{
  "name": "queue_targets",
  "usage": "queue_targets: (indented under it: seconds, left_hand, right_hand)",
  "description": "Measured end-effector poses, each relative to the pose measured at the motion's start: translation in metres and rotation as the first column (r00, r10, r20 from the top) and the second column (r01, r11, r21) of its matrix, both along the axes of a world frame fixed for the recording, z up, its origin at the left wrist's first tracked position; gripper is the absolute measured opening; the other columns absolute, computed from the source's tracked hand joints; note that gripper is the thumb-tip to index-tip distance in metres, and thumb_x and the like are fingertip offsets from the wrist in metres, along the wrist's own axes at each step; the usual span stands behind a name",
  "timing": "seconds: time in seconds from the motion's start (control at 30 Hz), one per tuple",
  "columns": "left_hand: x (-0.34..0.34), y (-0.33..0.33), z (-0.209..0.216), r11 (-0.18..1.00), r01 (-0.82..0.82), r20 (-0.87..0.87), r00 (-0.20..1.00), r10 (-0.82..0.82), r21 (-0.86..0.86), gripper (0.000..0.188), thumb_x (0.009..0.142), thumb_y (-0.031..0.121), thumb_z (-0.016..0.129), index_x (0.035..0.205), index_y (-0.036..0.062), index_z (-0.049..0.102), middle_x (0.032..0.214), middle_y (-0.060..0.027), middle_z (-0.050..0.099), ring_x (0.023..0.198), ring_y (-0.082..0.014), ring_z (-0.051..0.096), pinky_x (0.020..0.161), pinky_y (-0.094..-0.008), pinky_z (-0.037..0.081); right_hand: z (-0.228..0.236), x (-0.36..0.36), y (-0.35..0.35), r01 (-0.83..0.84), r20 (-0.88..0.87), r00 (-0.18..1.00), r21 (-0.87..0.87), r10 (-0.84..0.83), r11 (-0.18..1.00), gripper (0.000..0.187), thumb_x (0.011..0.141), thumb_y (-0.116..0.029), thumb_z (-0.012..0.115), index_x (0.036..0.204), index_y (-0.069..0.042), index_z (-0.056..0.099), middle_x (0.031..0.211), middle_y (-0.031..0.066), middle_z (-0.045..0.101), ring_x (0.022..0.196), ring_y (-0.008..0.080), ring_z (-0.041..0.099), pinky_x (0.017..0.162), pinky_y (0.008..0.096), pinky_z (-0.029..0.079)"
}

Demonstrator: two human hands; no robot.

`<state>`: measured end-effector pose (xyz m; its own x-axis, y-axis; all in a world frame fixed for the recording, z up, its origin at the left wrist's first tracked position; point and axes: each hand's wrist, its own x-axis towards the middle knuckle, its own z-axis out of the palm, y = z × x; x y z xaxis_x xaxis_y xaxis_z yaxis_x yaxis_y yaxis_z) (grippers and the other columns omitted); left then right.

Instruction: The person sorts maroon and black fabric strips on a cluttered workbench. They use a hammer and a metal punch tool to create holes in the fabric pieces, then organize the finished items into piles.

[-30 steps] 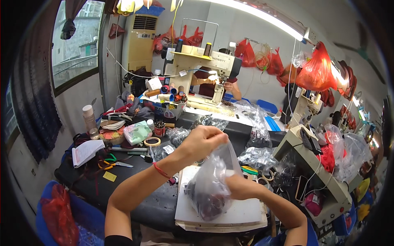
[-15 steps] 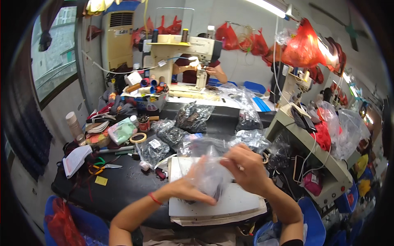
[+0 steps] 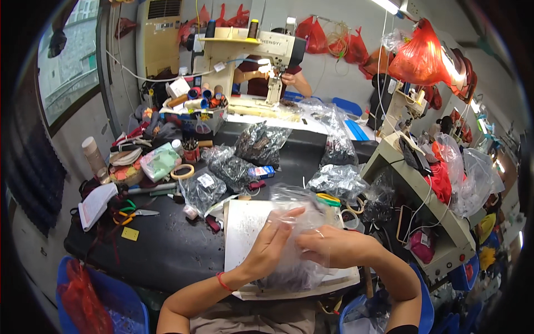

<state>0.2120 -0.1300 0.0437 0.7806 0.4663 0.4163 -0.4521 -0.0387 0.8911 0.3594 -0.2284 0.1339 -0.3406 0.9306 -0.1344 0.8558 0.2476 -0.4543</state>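
Note:
A clear, crinkled plastic bag (image 3: pixel 312 212) stands between my two hands over a white board (image 3: pixel 238 225). Its lower part bulges over the board, and what it contains is too blurred to make out. On the left side, my left hand (image 3: pixel 271 245) grips the bag with fingers nearly straight and close together. My right hand (image 3: pixel 334 244) has its fingers curled into the plastic from the right. Folds of the film partly cover the fingertips of both hands. Just beyond the bag lies a pair of scissors with green and yellow handles (image 3: pixel 328 199).
Packed plastic bags (image 3: pixel 203 189) lie across the black table (image 3: pixel 161 245). Scissors (image 3: pixel 136 212), a notepad (image 3: pixel 97 206) and a tape roll (image 3: pixel 182 171) sit left. Opposite, a person works at a sewing machine (image 3: pixel 245 50). Blue bins (image 3: pixel 133 295) flank me below.
My hands have come closer together around the bag, and my left fingers point more upward. The bag now spreads wider and lower over the board. The view has shifted slightly.

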Motion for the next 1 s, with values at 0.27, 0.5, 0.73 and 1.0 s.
queue_targets:
  seconds: [0.27, 0.5, 0.73, 1.0]
  left_hand:
    - [0.017, -0.022, 0.007, 0.813, -0.318, 0.174, 0.948, 0.267, 0.488, 0.018, 0.095, 0.01, 0.045, 0.084, -0.0015, 0.054, 0.077, -0.0155, 0.051, 0.069, -0.0298, 0.054, 0.062, -0.0366, 0.04]
    - [0.019, 0.025, 0.005, 0.929, -0.356, 0.022, 0.933, 0.36, -0.102, 0.034, 0.101, 0.027, 0.04, 0.08, 0.0034, 0.051, 0.057, -0.0004, 0.042, 0.05, -0.0077, 0.038, 0.047, -0.0235, 0.029]
    - [0.012, 0.052, -0.01, 0.936, -0.326, -0.052, 0.945, 0.322, -0.13, 0.036, 0.101, 0.033, 0.042, 0.094, 0.0023, 0.059, 0.071, -0.0035, 0.052, 0.066, -0.0079, 0.049, 0.058, -0.0241, 0.039]
    - [-0.044, 0.083, -0.073, 0.831, 0.035, -0.251, 0.959, 0.128, 0.555, 0.107, 0.066, 0.044, 0.082, 0.145, 0.002, 0.023, 0.139, -0.0178, 0.038, 0.133, -0.0293, 0.03, 0.11, -0.0383, 0.023]
  right_hand:
    - [-0.156, 0.015, 0.021, 0.415, -0.587, 0.761, 0.114, -0.276, 0.903, 0.012, 0.081, -0.008, 0.053, 0.088, 0.001, 0.056, 0.084, 0.0186, 0.061, 0.082, 0.034, 0.06, 0.072, 0.0391, 0.05]
    - [-0.072, 0.013, 0.041, 0.083, 0.125, 0.987, 0.112, -0.097, 0.99, 0.03, 0.088, -0.017, 0.051, 0.112, 0.001, 0.053, 0.099, 0.0193, 0.06, 0.098, 0.0321, 0.058, 0.085, 0.0354, 0.047]
    - [-0.004, -0.012, -0.031, 0.412, -0.282, 0.91, 0.518, -0.305, 0.75, 0.088, 0.07, -0.04, 0.077, 0.137, 0.001, 0.037, 0.136, 0.0206, 0.043, 0.126, 0.0336, 0.042, 0.101, 0.0422, 0.035]
    - [-0.106, -0.046, 0.088, 0.591, -0.79, 0.609, 0.391, -0.073, 0.705, 0.033, 0.082, -0.011, 0.062, 0.11, 0.002, 0.054, 0.091, 0.0172, 0.063, 0.087, 0.0256, 0.064, 0.078, 0.0363, 0.049]
